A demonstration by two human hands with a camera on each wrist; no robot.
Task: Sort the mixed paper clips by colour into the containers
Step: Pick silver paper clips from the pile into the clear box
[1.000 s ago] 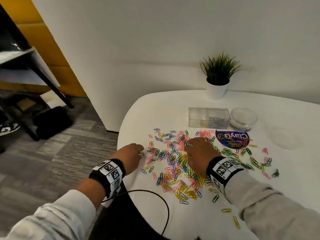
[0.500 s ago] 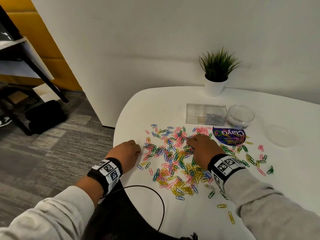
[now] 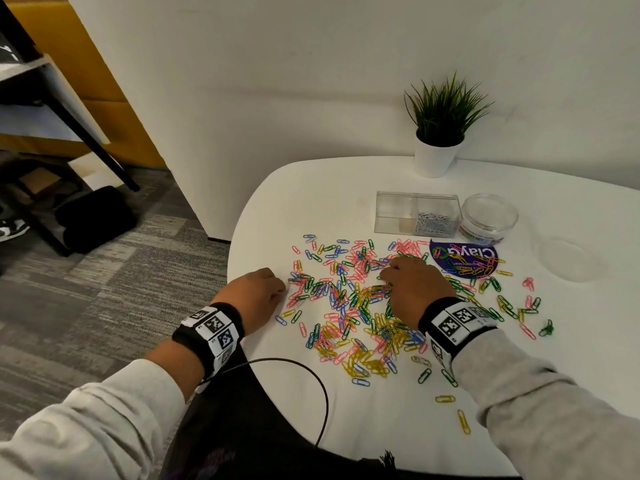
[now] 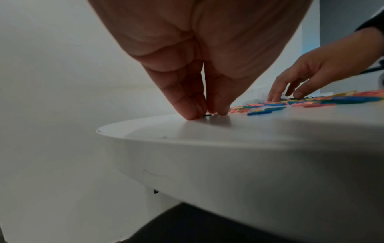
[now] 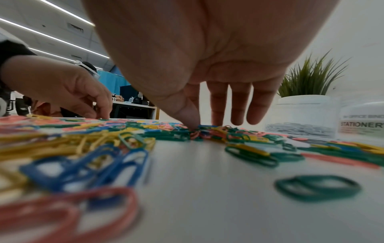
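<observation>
A mixed pile of paper clips [image 3: 346,306] in pink, blue, green and yellow is spread over the white table [image 3: 311,202]. My left hand [image 3: 282,289] is at the pile's left edge; in the left wrist view its thumb and fingertips [image 4: 193,113] meet on the tabletop and pinch a clip there. My right hand [image 3: 388,275] lies over the pile's middle, thumb [image 5: 191,121] and a fingertip pressing on clips, the other fingers straight. A clear two-part box [image 3: 394,216] behind the pile holds silver clips in its right half. A round clear jar [image 3: 490,220] stands beside it.
A purple printed lid [image 3: 464,258] with yellow clips on it lies right of the pile, and a clear lid [image 3: 568,259] further right. A potted plant [image 3: 436,157] stands at the back. A black cable [image 3: 311,368] loops over the near table edge.
My left hand has drawn back a little to the pile's left edge. My right hand has stayed over the middle of the pile, its fingers shifting among the clips.
</observation>
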